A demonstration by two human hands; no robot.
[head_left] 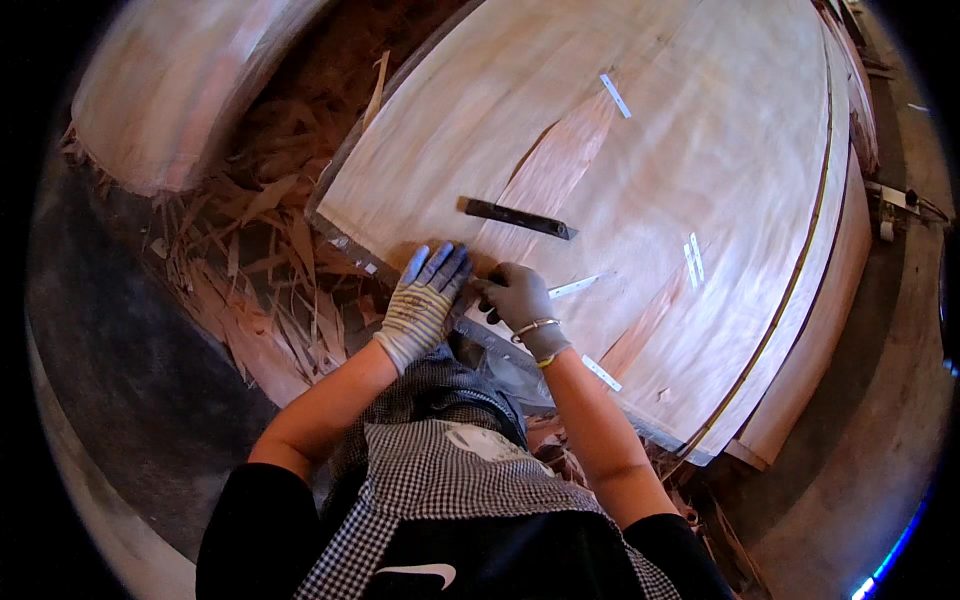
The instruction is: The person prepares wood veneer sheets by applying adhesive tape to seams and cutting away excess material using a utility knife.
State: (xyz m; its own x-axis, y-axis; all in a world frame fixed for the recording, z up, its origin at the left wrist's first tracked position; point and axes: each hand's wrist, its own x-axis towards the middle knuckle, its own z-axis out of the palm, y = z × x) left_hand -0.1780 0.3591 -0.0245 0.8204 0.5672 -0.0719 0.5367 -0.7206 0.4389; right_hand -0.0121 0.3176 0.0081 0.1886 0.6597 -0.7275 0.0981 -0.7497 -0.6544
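A large pale wood veneer sheet (400,165) lies on top of a stack. My left hand (424,300), in a striped glove with blue-grey fingers, rests flat at the sheet's near edge with fingers stretched out. Beside it, my right hand (522,305), in a grey glove, has its fingers curled down at that edge. Whatever its fingertips grip, if anything, is hidden. Just beyond both hands lies a dark, narrow, flat bar-like tool (518,218), across a reddish veneer strip (560,160) set into the sheet. A white tape piece (575,286) sits by my right hand.
More white tape (616,96) marks the sheet, and a second reddish strip (640,325) lies at right. Torn veneer scraps (270,260) cover the floor at left. Another veneer stack (170,100) stands at the far left. A long dark line (800,265) follows the right edge.
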